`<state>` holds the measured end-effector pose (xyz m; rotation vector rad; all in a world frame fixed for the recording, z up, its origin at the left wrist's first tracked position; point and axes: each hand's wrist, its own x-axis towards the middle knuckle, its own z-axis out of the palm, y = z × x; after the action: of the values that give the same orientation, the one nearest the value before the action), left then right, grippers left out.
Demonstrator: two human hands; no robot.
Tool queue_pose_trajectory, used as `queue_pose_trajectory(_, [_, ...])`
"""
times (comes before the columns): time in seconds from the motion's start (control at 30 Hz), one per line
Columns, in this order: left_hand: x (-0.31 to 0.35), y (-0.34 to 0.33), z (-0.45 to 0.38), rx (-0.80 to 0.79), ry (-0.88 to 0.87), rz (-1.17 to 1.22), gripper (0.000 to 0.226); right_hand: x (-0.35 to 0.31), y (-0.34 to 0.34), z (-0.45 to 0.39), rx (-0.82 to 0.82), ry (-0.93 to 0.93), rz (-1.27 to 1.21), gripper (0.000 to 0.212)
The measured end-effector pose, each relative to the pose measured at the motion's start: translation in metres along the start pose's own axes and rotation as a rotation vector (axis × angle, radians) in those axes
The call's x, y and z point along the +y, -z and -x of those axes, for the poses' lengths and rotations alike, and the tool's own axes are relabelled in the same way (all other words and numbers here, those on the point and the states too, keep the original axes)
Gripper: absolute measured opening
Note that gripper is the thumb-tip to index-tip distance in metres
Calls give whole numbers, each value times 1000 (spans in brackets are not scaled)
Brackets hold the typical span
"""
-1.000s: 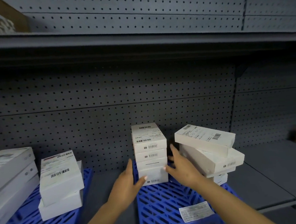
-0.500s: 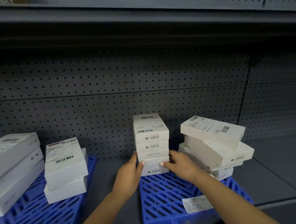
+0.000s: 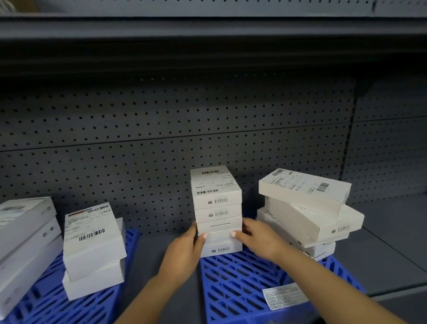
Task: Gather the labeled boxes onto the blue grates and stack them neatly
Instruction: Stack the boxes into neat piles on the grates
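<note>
Grey pegboard [image 3: 156,153] backs a shelf [image 3: 402,237] holding two blue grates [image 3: 241,286]. On the right grate, the left hand [image 3: 185,249] and right hand [image 3: 259,237] clasp the middle stack [image 3: 218,212] near its base, thumbs on its front, fingers hidden behind. A crooked stack [image 3: 309,210] sits just beside. Left boxes [image 3: 18,246] are cut off; label print is unreadable.

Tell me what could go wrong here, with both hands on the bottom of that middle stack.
1. The left hand and right hand grip only the lowest boxes of the middle stack; a quick shove could slide the upper boxes off.
2. The right stack sits crooked, its top box overhanging. It stands close beside the right hand, so a bump might topple it.
3. The middle stack sits at the back left corner of the grate, so a leftward push may take it off the edge.
</note>
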<state>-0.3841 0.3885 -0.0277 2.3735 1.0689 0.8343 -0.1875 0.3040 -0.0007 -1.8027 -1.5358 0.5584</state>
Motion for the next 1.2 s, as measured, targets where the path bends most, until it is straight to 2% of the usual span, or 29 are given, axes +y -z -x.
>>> queue_pose_trajectory(0.3, [-6,-2,5,-40,24,54,50,-2,0,7,-6,-18,136,41])
queue_pose_trajectory(0.63, [-15,-15,14,32,18,-139,51,6,-8,12,40,-13,335,30])
queue_pose_trajectory(0.77, [-16,-16,14,30,59,-92,69,9,-9,13,26,-14,321,29])
queue_pose_trajectory(0.87, [-12,-10,11,78,52,20,83,4,-7,16,26,4,162,39])
queue_pose_trajectory(1.0, [1,12,-4,203,-25,5,76,-13,0,13,147,45,13,64])
queue_pose_trajectory(1.07, [10,23,-11,251,-24,-12,77,-22,4,11,226,73,5,76])
queue_pose_trajectory(1.2, [19,34,-11,282,-90,-71,79,-41,12,15,296,148,88,83])
